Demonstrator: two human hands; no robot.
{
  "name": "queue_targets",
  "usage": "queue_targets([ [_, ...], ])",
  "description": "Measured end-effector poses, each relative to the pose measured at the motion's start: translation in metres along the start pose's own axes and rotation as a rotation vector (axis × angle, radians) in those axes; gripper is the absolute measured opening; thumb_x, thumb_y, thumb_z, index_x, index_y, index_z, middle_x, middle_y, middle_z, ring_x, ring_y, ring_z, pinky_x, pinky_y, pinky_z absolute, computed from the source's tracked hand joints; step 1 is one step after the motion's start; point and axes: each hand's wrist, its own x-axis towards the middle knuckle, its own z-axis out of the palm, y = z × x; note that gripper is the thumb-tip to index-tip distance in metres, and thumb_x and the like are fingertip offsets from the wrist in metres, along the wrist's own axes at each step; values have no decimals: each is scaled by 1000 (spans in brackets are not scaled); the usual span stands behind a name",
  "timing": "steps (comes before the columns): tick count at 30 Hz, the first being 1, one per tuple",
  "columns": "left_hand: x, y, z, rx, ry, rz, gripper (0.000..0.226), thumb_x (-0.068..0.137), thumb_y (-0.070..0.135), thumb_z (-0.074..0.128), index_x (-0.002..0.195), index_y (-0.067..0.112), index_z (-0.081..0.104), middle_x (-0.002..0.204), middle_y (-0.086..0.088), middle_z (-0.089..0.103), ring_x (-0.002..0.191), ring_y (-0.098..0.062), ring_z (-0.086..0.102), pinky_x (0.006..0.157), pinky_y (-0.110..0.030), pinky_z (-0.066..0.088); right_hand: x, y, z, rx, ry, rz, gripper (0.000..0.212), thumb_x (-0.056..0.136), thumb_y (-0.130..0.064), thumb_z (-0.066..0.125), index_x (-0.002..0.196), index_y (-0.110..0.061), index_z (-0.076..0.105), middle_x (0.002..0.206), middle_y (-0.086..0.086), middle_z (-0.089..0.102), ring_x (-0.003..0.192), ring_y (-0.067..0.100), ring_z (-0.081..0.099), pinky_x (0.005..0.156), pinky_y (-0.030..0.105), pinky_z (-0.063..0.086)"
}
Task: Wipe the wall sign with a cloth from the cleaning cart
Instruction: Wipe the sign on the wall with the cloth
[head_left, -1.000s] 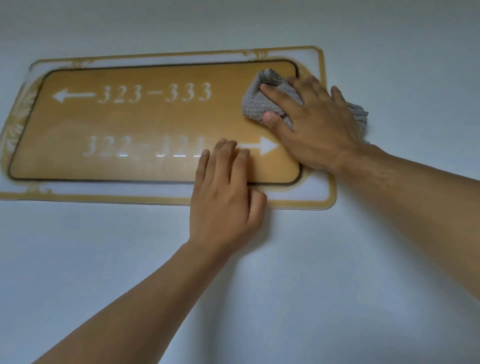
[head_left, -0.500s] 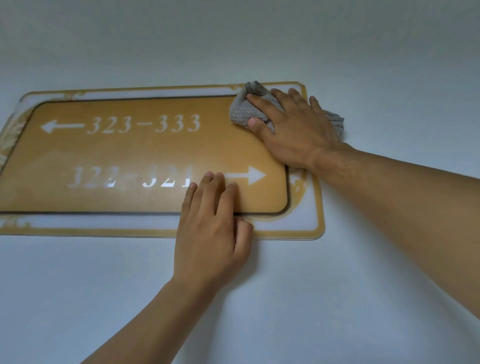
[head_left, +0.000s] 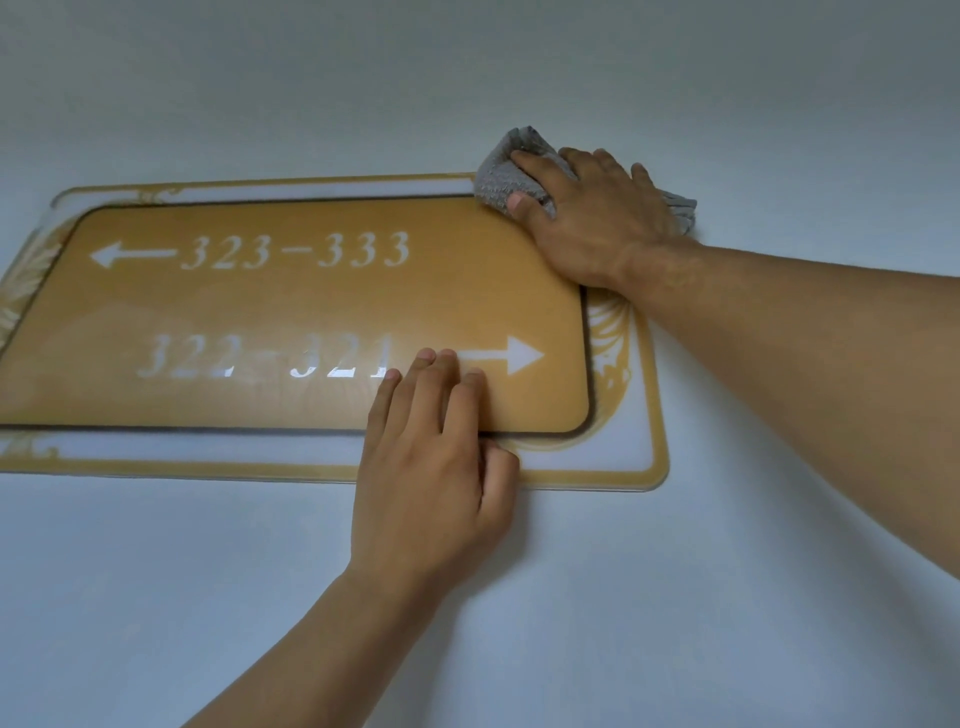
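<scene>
The right hand reaches in from the right, its forearm stretched across the wall, palm toward the wall at the sign's upper right corner. The left hand comes up from the bottom of the view, its forearm angled up and to the right, palm flat over the sign's lower edge.

The wall is plain and pale, a bluish white. The wall sign is fixed flat on it: a golden-tan panel with rounded corners, seated on a clear backing plate with a gold border and leaf-like ornament at the corners. White lettering reads 323-333 with an arrow pointing left, and 322-321 below with an arrow pointing right. The lower row glares in places.

The right hand's fingers are spread and bent over a bunched grey cloth, the thumb pinching its lower edge, pressing it to the sign's top right corner; part of the cloth laps onto the wall above, and a bit sticks out past the little finger. The left hand's fingers lie straight and together on the panel, tips just left of the right-pointing arrow, holding nothing; the thumb rests on the backing plate below.
</scene>
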Motion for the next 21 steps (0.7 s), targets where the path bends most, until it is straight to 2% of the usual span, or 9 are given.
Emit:
queue_targets([
  [6, 0, -2, 1, 2, 11, 3, 49, 81, 25, 42, 124, 6, 58, 137, -13, 52, 136, -32, 39, 116, -48, 27, 30, 4, -6, 10, 4, -1, 64, 94, -71, 13, 154, -47, 17, 162, 4, 29, 147, 30, 27, 118, 55, 18],
  [14, 1, -5, 2, -11, 36, 14, 48, 81, 25, 43, 122, 6, 59, 135, -13, 54, 135, -31, 41, 117, -46, 27, 41, 6, -4, -9, 12, 14, 65, 93, -72, 11, 153, -48, 17, 160, 3, 33, 145, 32, 30, 116, 60, 19],
  [17, 2, -6, 2, -18, 36, 18, 48, 80, 24, 43, 121, 6, 60, 135, -13, 54, 135, -32, 41, 116, -47, 27, 40, 6, -5, -10, 3, 8, 63, 95, -69, 10, 154, -47, 17, 162, 3, 30, 147, 31, 28, 117, 62, 15],
  [21, 1, -6, 1, -30, 40, 15, 47, 80, 23, 44, 120, 5, 60, 136, -15, 55, 135, -33, 42, 116, -49, 28, 34, 5, -7, 7, -3, -11, 58, 101, -61, 7, 156, -44, 16, 166, -1, 21, 153, 27, 14, 120, 60, 5],
])
